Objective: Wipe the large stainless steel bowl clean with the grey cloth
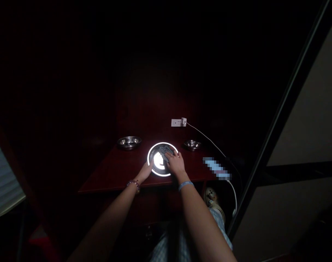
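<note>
- Centrally, a round, shiny, metal-looking dish with a glaring white rim [158, 161] is held over the front part of the tabletop, tilted toward the wearer; whether its lower edge touches the surface cannot be told.
- The left hand [145, 171] grasps the dish at its left edge, thumb toward the inner face.
- The right hand [176, 163] holds a bunched grey cloth [165, 149] under bent fingers, against the upper right of the inner face.
- A dark beaded bracelet [137, 183] circles the left wrist; a light blue band [185, 185] circles the right.
- Beneath lies the dark red, glossy tabletop [108, 171].
- Farther back on it, a round silvery metal bowl [127, 147] stands to the left and a smaller silvery metal bowl [192, 146] to the right.
- On the dark red rear panel [149, 109], a white rectangular socket [175, 123] carries a white plug [184, 121], whose thin white cable [209, 140] slopes down rightward.
- At the tabletop's right side lies a pixelated, pale blue oblong [217, 168].
- Below it shows a pale shoe [211, 196].
</note>
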The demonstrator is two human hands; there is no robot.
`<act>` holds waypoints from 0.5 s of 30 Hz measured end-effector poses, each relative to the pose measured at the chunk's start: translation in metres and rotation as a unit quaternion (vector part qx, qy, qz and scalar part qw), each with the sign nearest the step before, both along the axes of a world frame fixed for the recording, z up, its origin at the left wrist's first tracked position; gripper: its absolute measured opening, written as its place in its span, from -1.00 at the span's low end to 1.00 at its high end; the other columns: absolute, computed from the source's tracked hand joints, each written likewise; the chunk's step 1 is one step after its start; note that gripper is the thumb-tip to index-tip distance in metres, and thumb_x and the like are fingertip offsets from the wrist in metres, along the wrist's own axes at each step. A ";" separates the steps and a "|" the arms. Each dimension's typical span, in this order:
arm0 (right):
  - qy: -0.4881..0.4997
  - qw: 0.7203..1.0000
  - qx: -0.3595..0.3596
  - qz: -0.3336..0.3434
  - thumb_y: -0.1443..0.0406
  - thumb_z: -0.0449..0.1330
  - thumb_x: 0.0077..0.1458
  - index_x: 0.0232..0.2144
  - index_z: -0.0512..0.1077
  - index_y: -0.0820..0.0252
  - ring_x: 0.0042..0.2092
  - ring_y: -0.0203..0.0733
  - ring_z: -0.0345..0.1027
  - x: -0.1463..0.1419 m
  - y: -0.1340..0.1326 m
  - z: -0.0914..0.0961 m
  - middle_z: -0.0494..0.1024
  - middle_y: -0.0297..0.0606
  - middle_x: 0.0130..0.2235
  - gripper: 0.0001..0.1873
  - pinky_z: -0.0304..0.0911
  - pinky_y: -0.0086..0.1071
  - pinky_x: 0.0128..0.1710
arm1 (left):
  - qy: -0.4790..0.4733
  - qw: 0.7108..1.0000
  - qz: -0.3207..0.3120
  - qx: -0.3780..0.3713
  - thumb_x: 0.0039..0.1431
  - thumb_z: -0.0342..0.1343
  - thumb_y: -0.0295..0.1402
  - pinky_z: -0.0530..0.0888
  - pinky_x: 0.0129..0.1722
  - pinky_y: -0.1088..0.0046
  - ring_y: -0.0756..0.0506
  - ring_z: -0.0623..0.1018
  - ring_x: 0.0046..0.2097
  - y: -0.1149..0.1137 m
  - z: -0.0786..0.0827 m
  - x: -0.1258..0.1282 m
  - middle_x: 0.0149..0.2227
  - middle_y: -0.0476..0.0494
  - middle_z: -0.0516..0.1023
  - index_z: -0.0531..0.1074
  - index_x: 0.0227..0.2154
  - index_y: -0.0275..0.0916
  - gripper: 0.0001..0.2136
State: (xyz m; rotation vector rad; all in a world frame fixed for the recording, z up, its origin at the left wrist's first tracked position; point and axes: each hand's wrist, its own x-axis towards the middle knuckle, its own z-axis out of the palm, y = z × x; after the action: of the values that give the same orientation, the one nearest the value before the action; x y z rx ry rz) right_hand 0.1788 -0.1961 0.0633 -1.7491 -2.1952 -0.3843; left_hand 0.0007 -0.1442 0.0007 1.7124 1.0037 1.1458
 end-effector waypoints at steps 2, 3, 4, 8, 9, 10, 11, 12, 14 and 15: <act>-0.004 1.000 0.000 -0.002 0.29 0.03 0.18 0.19 0.30 0.11 0.29 0.04 -0.03 0.002 0.000 0.001 0.32 -0.24 0.24 -0.49 -0.10 -0.09 0.22 | 0.001 1.000 0.000 0.001 0.20 -0.13 0.05 0.29 0.20 0.21 -0.27 0.42 0.18 0.000 0.000 0.000 0.11 -0.38 0.48 0.31 0.12 -0.38 -0.37; -0.006 1.000 0.003 -0.003 0.29 0.04 0.17 0.18 0.30 0.10 0.30 0.03 -0.04 0.003 -0.001 0.001 0.33 -0.25 0.23 -0.49 -0.10 -0.09 0.22 | 0.001 1.000 -0.002 0.005 0.20 -0.13 0.05 0.29 0.20 0.20 -0.28 0.44 0.16 0.000 0.000 0.001 0.10 -0.39 0.48 0.33 0.10 -0.39 -0.37; -0.009 1.000 0.007 -0.004 0.29 0.04 0.17 0.18 0.31 0.10 0.30 0.02 -0.05 0.005 -0.002 0.002 0.34 -0.26 0.23 -0.49 -0.10 -0.09 0.22 | -0.002 1.000 -0.005 0.012 0.20 -0.13 0.05 0.29 0.20 0.20 -0.28 0.45 0.15 -0.001 0.000 0.001 0.09 -0.40 0.49 0.35 0.07 -0.39 -0.38; -0.023 1.000 0.011 -0.009 0.27 0.06 0.16 0.14 0.35 0.15 0.27 0.03 -0.01 0.010 -0.008 0.008 0.41 -0.20 0.17 -0.52 -0.09 -0.10 0.21 | -0.020 0.999 -0.007 0.029 0.21 -0.12 0.01 0.30 0.19 0.18 -0.29 0.47 0.13 -0.003 0.001 0.003 0.07 -0.42 0.51 0.39 0.03 -0.41 -0.42; -0.027 1.000 0.009 -0.011 0.26 0.06 0.16 0.12 0.37 0.17 0.25 0.04 0.03 0.010 -0.010 0.010 0.44 -0.17 0.14 -0.53 -0.09 -0.10 0.20 | -0.019 0.999 -0.006 0.026 0.21 -0.13 0.00 0.29 0.19 0.18 -0.30 0.47 0.13 -0.004 0.002 0.003 0.06 -0.42 0.51 0.39 0.03 -0.42 -0.42; -0.030 0.999 0.005 -0.014 0.25 0.06 0.16 0.10 0.40 0.19 0.23 0.05 0.06 0.009 -0.012 0.012 0.48 -0.14 0.10 -0.54 -0.08 -0.10 0.19 | -0.016 1.000 -0.005 0.022 0.22 -0.13 0.00 0.28 0.20 0.18 -0.30 0.47 0.13 -0.004 0.002 0.002 0.06 -0.43 0.51 0.39 0.04 -0.43 -0.41; -0.033 0.999 0.001 -0.016 0.25 0.05 0.16 0.07 0.42 0.20 0.21 0.05 0.09 0.008 -0.014 0.014 0.51 -0.11 0.06 -0.56 -0.07 -0.10 0.18 | -0.013 1.000 -0.004 0.020 0.22 -0.13 0.00 0.27 0.20 0.18 -0.31 0.46 0.13 -0.005 0.003 0.002 0.06 -0.44 0.51 0.38 0.05 -0.45 -0.41; -0.034 0.999 -0.002 -0.020 0.24 0.05 0.16 0.03 0.46 0.21 0.20 0.06 0.11 0.007 -0.016 0.016 0.54 -0.07 0.02 -0.58 -0.06 -0.10 0.17 | -0.010 1.000 -0.002 0.020 0.23 -0.14 0.00 0.27 0.20 0.18 -0.31 0.45 0.14 -0.006 0.003 0.001 0.08 -0.44 0.50 0.37 0.06 -0.46 -0.40; -0.033 0.999 -0.011 -0.043 0.23 0.04 0.16 -0.08 0.53 0.23 0.18 0.09 0.14 0.002 -0.019 0.018 0.58 0.00 -0.08 -0.62 -0.05 -0.09 0.15 | -0.006 1.000 0.001 0.022 0.24 -0.15 -0.01 0.27 0.20 0.19 -0.32 0.43 0.16 -0.007 0.004 0.000 0.10 -0.45 0.47 0.33 0.09 -0.47 -0.38; -0.027 0.998 -0.016 -0.057 0.23 0.04 0.16 -0.13 0.56 0.27 0.18 0.12 0.15 -0.001 -0.019 0.018 0.59 0.05 -0.12 -0.63 -0.05 -0.07 0.15 | -0.003 1.000 0.003 0.023 0.24 -0.15 -0.01 0.28 0.19 0.19 -0.32 0.43 0.16 -0.008 0.005 -0.001 0.10 -0.45 0.47 0.33 0.10 -0.48 -0.38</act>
State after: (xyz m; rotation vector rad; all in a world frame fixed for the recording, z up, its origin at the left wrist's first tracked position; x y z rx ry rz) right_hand 0.1774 -0.2153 0.0813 -1.9085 -2.1539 -0.4303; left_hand -0.0001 -0.1518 0.0054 1.7415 0.9860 1.1846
